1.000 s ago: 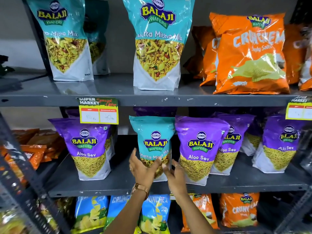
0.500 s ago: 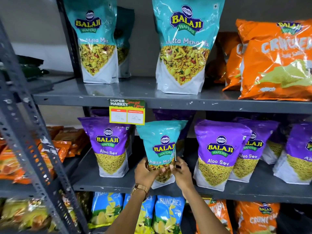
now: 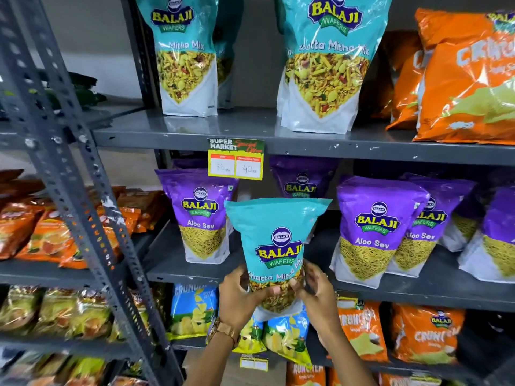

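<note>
Khatta Mitha Mix packet (image 3: 276,246), seen from the head view, stood upright in both my hands, off the middle shelf (image 3: 178,266) and just in front of its edge, with purple Aloo Sev packets (image 3: 202,218) at 10 and 3 o'clock. My left hand (image 3: 239,296) and right hand (image 3: 317,293) gripped its lower half, fingers (image 3: 267,292) curled round it. I judged this the carrying step. Next it needed raising to 12 o'clock, beside the matching teal packets (image 3: 326,65), and standing upright there.

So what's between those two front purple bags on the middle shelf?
In the head view, the teal bag, gripped low by the left hand and right hand, is in front of that gap; another purple bag stands further back.
</note>
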Motion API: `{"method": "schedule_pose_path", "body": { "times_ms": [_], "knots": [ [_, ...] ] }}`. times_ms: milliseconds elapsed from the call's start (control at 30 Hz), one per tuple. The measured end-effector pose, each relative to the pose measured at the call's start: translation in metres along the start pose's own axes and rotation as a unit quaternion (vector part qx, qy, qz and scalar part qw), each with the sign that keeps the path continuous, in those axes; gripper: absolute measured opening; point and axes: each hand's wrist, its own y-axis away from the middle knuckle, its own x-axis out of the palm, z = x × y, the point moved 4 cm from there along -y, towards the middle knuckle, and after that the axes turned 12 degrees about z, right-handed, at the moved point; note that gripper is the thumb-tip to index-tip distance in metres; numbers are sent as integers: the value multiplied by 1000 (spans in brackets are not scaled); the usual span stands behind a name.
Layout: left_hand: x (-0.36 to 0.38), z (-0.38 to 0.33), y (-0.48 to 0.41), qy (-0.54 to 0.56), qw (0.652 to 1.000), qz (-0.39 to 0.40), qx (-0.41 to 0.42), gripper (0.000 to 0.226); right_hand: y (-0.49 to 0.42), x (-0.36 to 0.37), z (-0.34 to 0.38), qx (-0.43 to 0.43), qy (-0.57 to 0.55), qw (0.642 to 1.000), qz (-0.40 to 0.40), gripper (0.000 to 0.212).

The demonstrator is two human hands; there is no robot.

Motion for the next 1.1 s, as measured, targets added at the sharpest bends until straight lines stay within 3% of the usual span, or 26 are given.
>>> {"method": "schedule_pose_path", "body": {
  "times_ms": [133,333,500,567,633,700,833,933,1033,1100],
  "knots": [
    [-10,-27,20,-21,999,19,16,51,30,3,33,-44,-2,999,-31,42],
    [-38,-107,32,-39,996,51,64,54,52,-2,113,-109,-12,988,-104,84],
    [-72,-186,25,-33,988,46,141,49,41,0,200,-154,39,979,-127,96],
    [-89,-220,17,-45,982,45,177,52,33,4,239,-181,83,973,-116,88],
    [-108,-254,9,-55,974,56,212,57,22,8,276,-220,117,962,-107,61],
    [-126,-285,0,-70,965,49,248,60,7,11,308,-257,134,951,-110,48],
    [-164,-327,-24,-86,955,0,283,59,-35,23,359,-302,141,934,-127,51],
    [-190,-337,-42,-95,954,-60,279,65,-67,43,383,-305,131,938,-94,40],
    [-212,-334,-63,-90,953,-79,279,74,-95,67,393,-315,126,938,-75,43],
    [-223,-327,-75,-81,953,-91,277,61,-112,83,393,-312,124,939,-73,44]
  ]
}}
